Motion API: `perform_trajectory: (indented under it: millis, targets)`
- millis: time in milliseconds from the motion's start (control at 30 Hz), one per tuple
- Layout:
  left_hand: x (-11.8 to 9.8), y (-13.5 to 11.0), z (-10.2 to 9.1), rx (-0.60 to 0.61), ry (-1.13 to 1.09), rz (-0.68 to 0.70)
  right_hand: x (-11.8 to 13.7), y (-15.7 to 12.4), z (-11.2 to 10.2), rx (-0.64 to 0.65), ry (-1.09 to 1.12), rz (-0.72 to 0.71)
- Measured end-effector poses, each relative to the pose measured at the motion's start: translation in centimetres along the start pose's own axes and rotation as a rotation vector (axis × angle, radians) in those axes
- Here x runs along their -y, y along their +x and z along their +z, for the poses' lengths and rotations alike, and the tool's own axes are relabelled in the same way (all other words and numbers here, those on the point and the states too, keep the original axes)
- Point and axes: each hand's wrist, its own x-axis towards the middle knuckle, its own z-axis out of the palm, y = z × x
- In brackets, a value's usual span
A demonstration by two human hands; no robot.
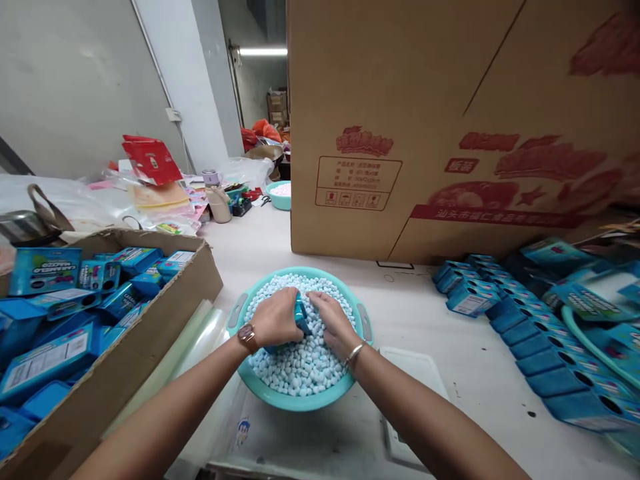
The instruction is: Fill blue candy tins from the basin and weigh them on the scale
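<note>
A turquoise basin [300,402] with grey handles stands on the table, filled with small pale-blue candies [305,373]. Over its middle, my left hand [277,317], with a watch at the wrist, is closed round a small blue box [301,315]. The box lies tilted among the candies, largely covered by that hand. Facing it from the right, my right hand [334,323] has its fingers stretched toward the box, touching the candies. Its lower fingers are partly hidden, and a bangle circles the wrist.
At left, an open carton [150,320] holds many blue boxes [55,360]. Rows of blue boxes [545,363] stand at right beside another turquoise basin [590,353]. A large cardboard carton [400,220] blocks the back. A white scale-like device [417,373] lies near my right forearm.
</note>
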Motion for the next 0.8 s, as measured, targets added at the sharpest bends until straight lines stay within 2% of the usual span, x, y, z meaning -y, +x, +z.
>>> perform_trajectory:
  millis: [100,200,267,333,600,800]
  targets:
    - [0.0,-1.1,0.5,-0.164,-0.066,-0.054,2.4,0.5,0.6,-0.006,0.028,-0.127]
    - [-0.3,-1.8,1.4,-0.367,-0.232,-0.076,5.0,0.8,1.5,0.056,-0.054,-0.255]
    - [-0.5,-1.9,1.9,-0.490,-0.378,-0.077,6.2,0.9,2.1,0.080,-0.117,-0.298]
    - [-0.5,-1.8,2.2,-0.550,-0.452,-0.079,6.7,0.9,2.5,0.087,-0.134,-0.311]
    - [0.3,-2.2,1.8,-0.470,-0.456,-0.083,6.2,-0.3,3.0,0.153,-0.152,-0.242]
    - [1.1,-2.8,1.4,-0.443,-0.567,-0.068,7.8,-0.6,2.2,0.232,-0.028,-0.081]
